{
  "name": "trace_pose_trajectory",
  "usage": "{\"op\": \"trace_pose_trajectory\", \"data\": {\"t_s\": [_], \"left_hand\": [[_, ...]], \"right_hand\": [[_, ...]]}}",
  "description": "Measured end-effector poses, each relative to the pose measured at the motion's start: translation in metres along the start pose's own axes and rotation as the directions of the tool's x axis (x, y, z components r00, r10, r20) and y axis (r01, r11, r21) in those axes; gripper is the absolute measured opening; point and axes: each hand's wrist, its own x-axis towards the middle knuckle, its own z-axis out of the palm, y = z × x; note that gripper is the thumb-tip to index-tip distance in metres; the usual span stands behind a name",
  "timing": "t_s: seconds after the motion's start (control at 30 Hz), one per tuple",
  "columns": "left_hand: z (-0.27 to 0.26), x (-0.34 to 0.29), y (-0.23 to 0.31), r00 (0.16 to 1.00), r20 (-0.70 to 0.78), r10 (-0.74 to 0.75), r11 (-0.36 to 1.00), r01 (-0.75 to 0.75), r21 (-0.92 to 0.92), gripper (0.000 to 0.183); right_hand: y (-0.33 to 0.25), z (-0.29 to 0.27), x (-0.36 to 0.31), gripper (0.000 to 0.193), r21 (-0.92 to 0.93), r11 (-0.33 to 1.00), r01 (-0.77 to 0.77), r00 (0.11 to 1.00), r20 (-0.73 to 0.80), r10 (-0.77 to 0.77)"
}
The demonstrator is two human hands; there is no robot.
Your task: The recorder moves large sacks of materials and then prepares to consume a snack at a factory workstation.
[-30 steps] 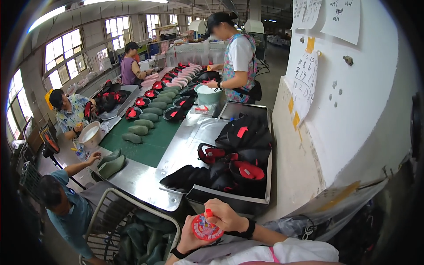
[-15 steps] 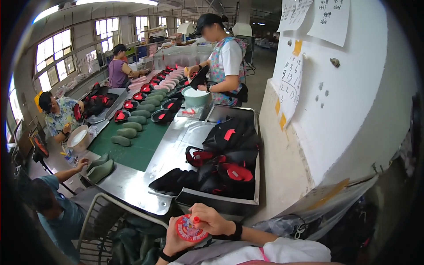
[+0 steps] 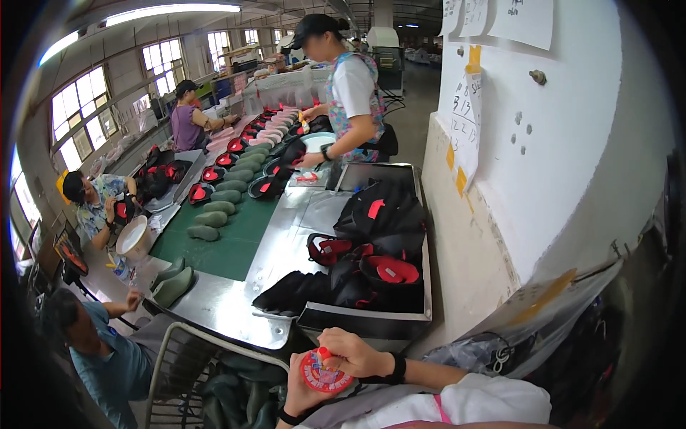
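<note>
Close to my body, my left hand (image 3: 303, 392) is wrapped round a round container (image 3: 323, 376) with a printed red top. A small red knob (image 3: 325, 352) stands at the upper edge of that top. My right hand (image 3: 351, 355) has its fingers curled over the same edge, beside the knob; its fingertips are partly hidden. Just beyond my hands is a metal tray (image 3: 364, 316) holding black shoe uppers (image 3: 391, 272) with red linings.
A wire cart (image 3: 171, 342) with dark green shoe lasts (image 3: 246, 390) stands at my left. The green belt (image 3: 214, 255) carries rows of lasts and uppers between metal borders. Several co-workers sit or stand along it. A white wall (image 3: 529, 164) rises at my right.
The view has shifted a little, while my hands keep their hold. The standing co-worker has lowered a black upper. The person at lower left has drawn a hand back from the green lasts.
</note>
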Motion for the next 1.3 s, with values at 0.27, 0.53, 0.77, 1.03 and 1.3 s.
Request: {"op": "trace_pose_trajectory", "data": {"t_s": [0.27,0.53,0.77,1.03,1.3], "left_hand": [[-0.013,0.027,0.043,0.926,0.037,-0.375,0.661,0.295,-0.690,0.078],[-0.085,0.091,0.041,0.952,-0.294,0.089,0.959,-0.162,-0.233,0.082],[-0.081,0.088,0.053,0.934,-0.345,0.097,0.948,-0.192,-0.253,0.076],[-0.077,0.081,0.044,0.951,-0.277,0.134,0.962,-0.192,-0.193,0.079],[-0.050,0.067,0.062,0.996,0.016,-0.083,0.877,0.081,-0.474,0.059]], "right_hand": [[-0.004,0.005,0.005,0.033,-0.023,0.998,-0.053,0.895,-0.444,0.037],[-0.030,0.015,0.023,0.064,-0.251,0.960,-0.127,0.992,-0.015,0.127],[-0.048,0.010,0.019,0.063,-0.220,0.975,-0.026,0.988,-0.151,-0.008],[-0.064,-0.009,0.020,0.036,-0.163,0.970,0.180,0.906,-0.357,-0.228],[-0.043,-0.013,0.012,0.024,-0.149,0.983,0.111,0.893,-0.419,-0.164]]}}
